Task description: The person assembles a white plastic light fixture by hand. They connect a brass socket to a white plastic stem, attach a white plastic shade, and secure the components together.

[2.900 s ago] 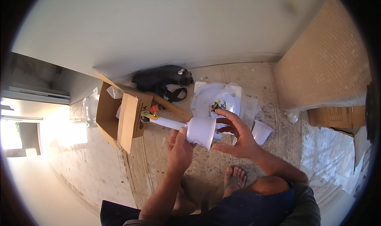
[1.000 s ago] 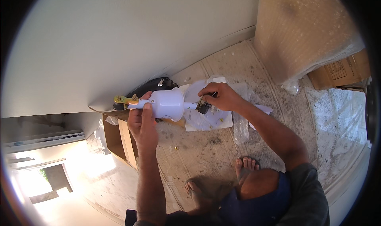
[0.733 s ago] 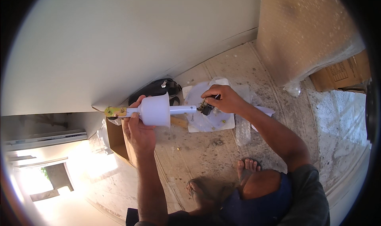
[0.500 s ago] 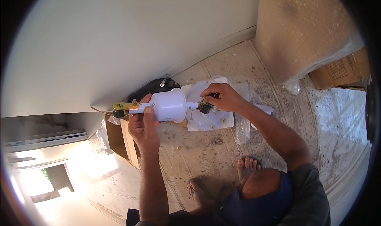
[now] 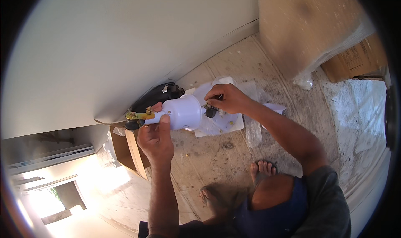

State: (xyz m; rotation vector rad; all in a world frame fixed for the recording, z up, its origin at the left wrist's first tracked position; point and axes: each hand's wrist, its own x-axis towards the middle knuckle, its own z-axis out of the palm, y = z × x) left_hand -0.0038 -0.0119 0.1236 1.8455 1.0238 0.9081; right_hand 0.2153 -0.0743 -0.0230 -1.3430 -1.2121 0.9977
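My left hand [image 5: 158,140] is closed round a white ceiling fan downrod [image 5: 155,117], thumb on the near side. A white cup-shaped canopy [image 5: 182,112] sits on the rod, its wide rim facing right. At the rod's left end is a yellow metal bracket [image 5: 138,116] with a dark round rubber piece [image 5: 133,125]. Past the canopy rim, a small black part with thin wires [image 5: 211,111] shows at the other end. My right hand [image 5: 227,98] pinches there beside it; the fingertips seem to be on a thin wire, too small to see clearly.
Below lies a white foam sheet [image 5: 237,123] with clear plastic and small brass-coloured pieces. A black bag [image 5: 154,97] rests against the wall [image 5: 125,50]. An open cardboard box [image 5: 129,152] stands left; a large wrapped carton [image 5: 309,29] is at back right. My bare feet [image 5: 263,169] are near.
The downrod and canopy have moved slightly right in view, with the bracket end a little lower. My right hand has shifted slightly left and up, still pinching by the black part.
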